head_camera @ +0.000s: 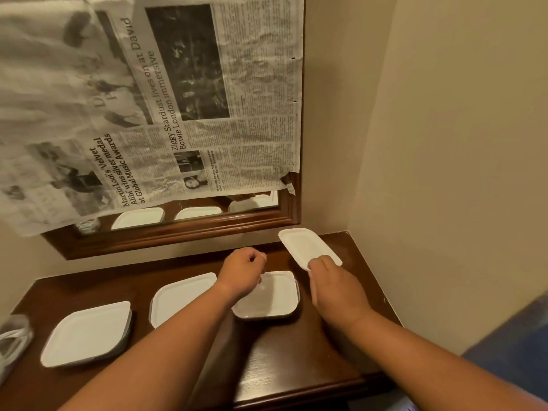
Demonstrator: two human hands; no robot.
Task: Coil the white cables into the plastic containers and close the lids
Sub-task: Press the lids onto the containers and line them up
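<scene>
Plastic containers stand in a row on the bench: two are lidded, with the open container at the right. We judge its lid light, thin, flexible and somewhat slippery, best taken by the rim. Our right hand grips the lid's near edge and holds it tilted above the bench. Our left hand hovers over the open container, fingers curled on nothing visible. Whitish bundle, far left: possibly the cables.

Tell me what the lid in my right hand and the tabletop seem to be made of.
Lid: likely thin plastic, matte white, with a moulded raised rim. Tabletop: looks like dark wood or veneer, glossy varnish; it reflects light in streaks.
</scene>
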